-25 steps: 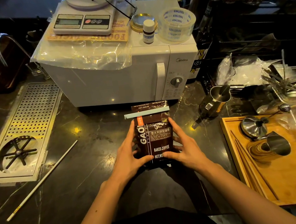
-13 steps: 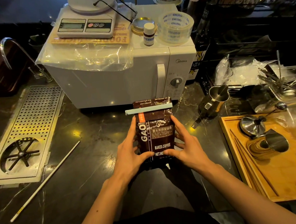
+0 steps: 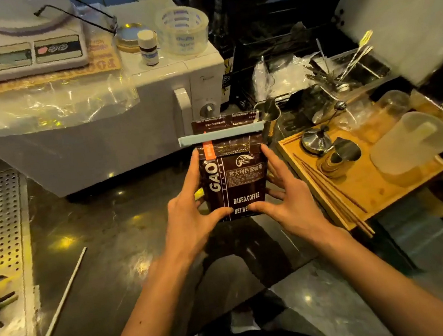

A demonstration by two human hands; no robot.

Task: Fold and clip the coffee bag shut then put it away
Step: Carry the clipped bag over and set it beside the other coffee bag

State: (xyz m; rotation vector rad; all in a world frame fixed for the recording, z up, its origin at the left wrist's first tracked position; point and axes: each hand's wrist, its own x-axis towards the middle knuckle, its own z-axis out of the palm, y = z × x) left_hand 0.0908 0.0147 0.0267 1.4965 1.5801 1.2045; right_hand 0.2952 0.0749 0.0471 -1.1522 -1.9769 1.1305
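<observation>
Coffee bag (image 3: 234,178): upright, pale clip (image 3: 221,135) across folded top.
Left hand (image 3: 190,217): gripping bag, 9 o'clock side.
Right hand (image 3: 289,201): gripping bag, 3 o'clock side.

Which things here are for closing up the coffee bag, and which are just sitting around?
For the job:
coffee bag
pale blue clip across its folded top
left hand and right hand, holding the bag's sides

Just lying about:
microwave
kitchen scale
tape roll
small bottle
wooden tray
white stick
</observation>
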